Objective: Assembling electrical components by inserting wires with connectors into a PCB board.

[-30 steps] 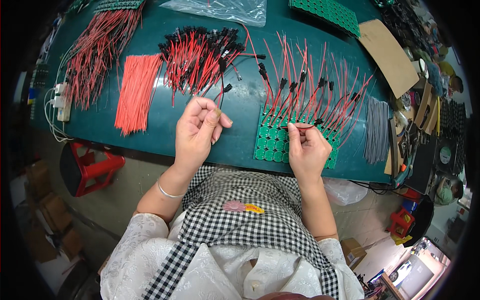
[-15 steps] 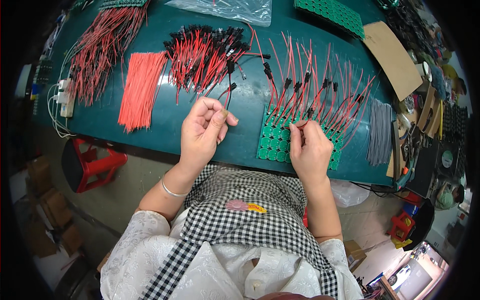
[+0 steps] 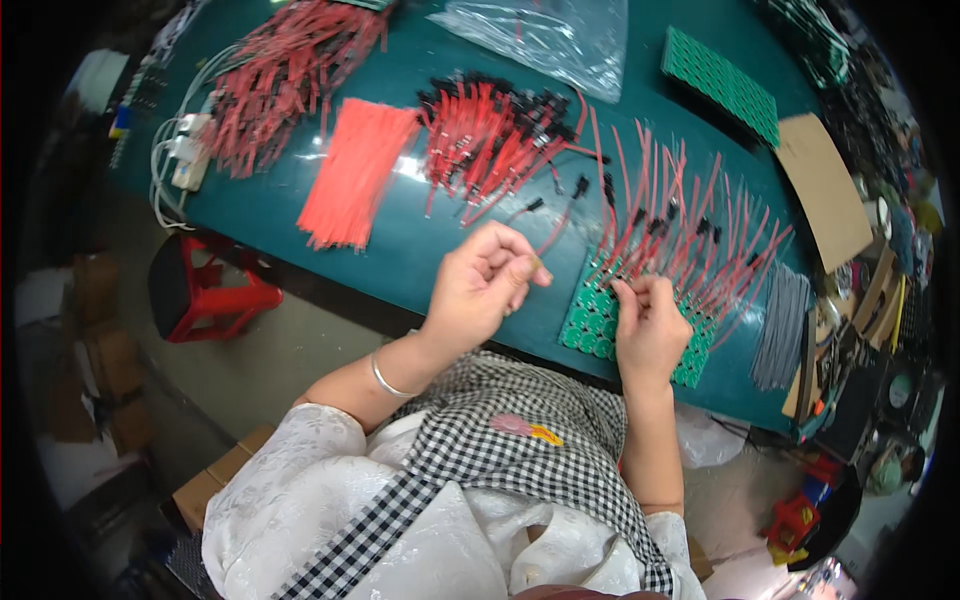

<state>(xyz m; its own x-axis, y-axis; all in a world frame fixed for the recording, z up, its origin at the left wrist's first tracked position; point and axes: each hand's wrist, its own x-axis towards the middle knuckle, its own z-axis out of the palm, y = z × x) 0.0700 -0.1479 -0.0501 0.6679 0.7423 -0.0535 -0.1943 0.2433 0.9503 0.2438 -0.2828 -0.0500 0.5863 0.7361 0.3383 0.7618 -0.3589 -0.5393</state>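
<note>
Single head-worn fisheye view, looking steeply down from above the person's own chest.

Camera faces forward and down over the checked apron onto the dark green table top (image 3: 420, 260); near the left hand (image 3: 480, 290) and right hand (image 3: 648, 325), forearms entering from the lower edge. Straight table edges bow toward the dark round rim; floor and red plastic stool (image 3: 205, 290) show at left. No second view to overlap.

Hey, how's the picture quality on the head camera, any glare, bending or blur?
Head view: white glare patches on the dark green table top beside the flat bundle of bare red wires; the table edge bows with fisheye distortion; corners go black; the left hand and right hand look sharp; clutter at the right rim is smeared.
</note>
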